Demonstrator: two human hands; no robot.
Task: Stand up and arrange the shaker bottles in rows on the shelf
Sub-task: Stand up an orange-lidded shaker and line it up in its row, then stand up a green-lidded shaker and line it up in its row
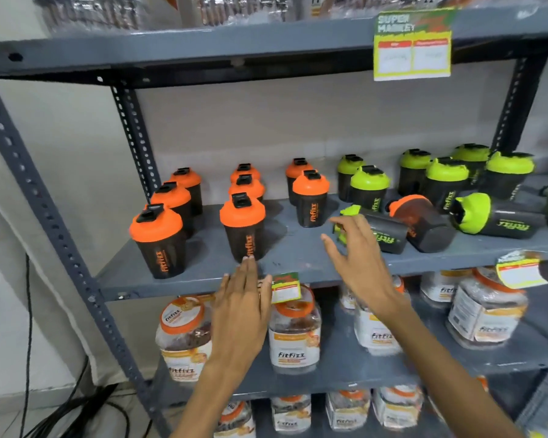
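Observation:
Black shaker bottles stand on the grey shelf [298, 257]. Orange-lidded ones [157, 238] stand upright in rows on the left and middle, green-lidded ones [369, 184] upright at the right back. Three bottles lie on their sides: a green-lidded one [383, 232] at the front, an orange-lidded one [424, 222] behind it, and another green-lidded one [494, 219] further right. My right hand [358, 257] is open, fingers spread, just in front of the nearest lying green-lidded bottle. My left hand [241, 305] is open at the shelf's front edge, below an upright orange-lidded bottle [244, 226].
Clear jars with orange lids [295, 333] fill the lower shelves. A yellow price card [412, 45] hangs from the shelf above, smaller tags [285, 287] on the front edge. Perforated grey uprights [45, 200] frame the rack; black cables [86, 403] lie on the floor at left.

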